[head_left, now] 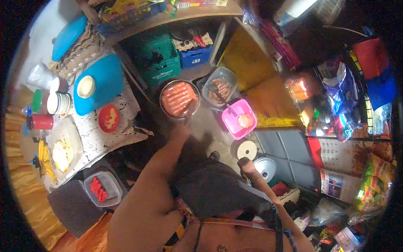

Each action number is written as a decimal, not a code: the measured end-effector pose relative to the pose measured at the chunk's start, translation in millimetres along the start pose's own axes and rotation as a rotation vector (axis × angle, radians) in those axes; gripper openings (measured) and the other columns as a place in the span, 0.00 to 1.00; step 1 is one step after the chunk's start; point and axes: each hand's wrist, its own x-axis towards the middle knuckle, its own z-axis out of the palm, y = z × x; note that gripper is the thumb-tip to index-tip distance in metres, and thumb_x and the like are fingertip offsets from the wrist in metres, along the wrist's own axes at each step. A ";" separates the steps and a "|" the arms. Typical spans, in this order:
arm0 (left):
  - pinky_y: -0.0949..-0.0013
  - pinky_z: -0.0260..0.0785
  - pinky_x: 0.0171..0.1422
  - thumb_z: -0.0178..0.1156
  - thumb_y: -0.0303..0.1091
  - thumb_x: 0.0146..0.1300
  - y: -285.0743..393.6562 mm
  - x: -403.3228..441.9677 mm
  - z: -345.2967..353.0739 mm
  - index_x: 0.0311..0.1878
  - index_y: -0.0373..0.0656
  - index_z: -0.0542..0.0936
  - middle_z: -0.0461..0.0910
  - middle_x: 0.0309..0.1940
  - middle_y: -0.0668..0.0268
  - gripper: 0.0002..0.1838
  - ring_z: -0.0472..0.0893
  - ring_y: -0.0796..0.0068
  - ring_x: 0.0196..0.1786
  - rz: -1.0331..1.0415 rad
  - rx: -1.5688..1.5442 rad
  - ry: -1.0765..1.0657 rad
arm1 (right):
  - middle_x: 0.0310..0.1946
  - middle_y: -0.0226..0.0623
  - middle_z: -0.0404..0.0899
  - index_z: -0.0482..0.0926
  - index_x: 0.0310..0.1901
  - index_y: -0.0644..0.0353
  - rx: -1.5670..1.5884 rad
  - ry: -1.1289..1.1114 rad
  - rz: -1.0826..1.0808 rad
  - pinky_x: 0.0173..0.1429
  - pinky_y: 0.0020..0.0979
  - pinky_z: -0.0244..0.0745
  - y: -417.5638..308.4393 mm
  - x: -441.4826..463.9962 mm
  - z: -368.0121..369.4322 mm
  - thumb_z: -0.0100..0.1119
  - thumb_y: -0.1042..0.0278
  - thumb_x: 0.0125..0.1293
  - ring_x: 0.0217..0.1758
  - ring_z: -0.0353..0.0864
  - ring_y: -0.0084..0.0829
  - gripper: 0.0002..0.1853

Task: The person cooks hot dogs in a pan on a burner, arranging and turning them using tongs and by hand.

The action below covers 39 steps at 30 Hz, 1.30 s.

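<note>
My left hand (181, 131) reaches down to the near edge of a round pan (162, 108). Its fingers look closed around a slim, dark utensil (191, 108) that extends over the pan; blur hides what kind it is. Several reddish sausages (178, 97) lie side by side in the pan. On the right, my right hand (247, 166) is curled closed beside a round metal lid (265, 167); what it grips, if anything, is hidden. Just above it stands a round, cream-coloured container (244, 150) with a dark hole in its top.
Right of the pan are a clear tub (208, 95) of sausages and a pink container (228, 127) holding pinkish food and a dark-handled utensil. The left table (90, 132) bears a blue tray (113, 80), cups and a red plate (103, 126). Green (161, 73) and blue crates (195, 59) sit behind.
</note>
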 end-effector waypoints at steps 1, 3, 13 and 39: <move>0.47 0.75 0.52 0.60 0.31 0.53 4.1 6.4 7.2 0.50 0.38 0.79 0.81 0.44 0.44 0.19 0.81 0.43 0.48 0.004 -0.004 -0.019 | 0.46 0.46 0.82 0.81 0.45 0.60 0.142 0.018 0.089 0.55 0.39 0.75 7.6 -3.8 19.1 0.56 0.57 0.65 0.52 0.80 0.46 0.16; 0.48 0.75 0.53 0.60 0.31 0.52 -0.4 24.8 31.1 0.49 0.37 0.79 0.81 0.45 0.45 0.19 0.82 0.43 0.48 0.044 0.024 0.010 | 0.45 0.45 0.83 0.81 0.45 0.60 0.425 0.061 0.266 0.56 0.39 0.76 12.1 -10.2 46.8 0.56 0.57 0.65 0.53 0.80 0.45 0.16; 0.53 0.76 0.55 0.63 0.37 0.54 54.6 31.8 38.0 0.45 0.38 0.83 0.83 0.46 0.49 0.17 0.83 0.48 0.49 0.239 0.462 -0.117 | 0.42 0.47 0.83 0.81 0.45 0.61 0.776 0.116 0.584 0.53 0.40 0.75 -11.8 -54.0 5.1 0.57 0.54 0.63 0.49 0.82 0.45 0.18; 0.63 0.62 0.17 0.64 0.32 0.62 20.4 13.9 72.2 0.40 0.42 0.78 0.74 0.19 0.65 0.07 0.73 0.69 0.17 -0.378 -1.084 -0.079 | 0.46 0.49 0.82 0.82 0.46 0.60 0.571 0.046 0.352 0.60 0.42 0.71 52.4 -67.6 53.2 0.54 0.49 0.65 0.55 0.78 0.49 0.22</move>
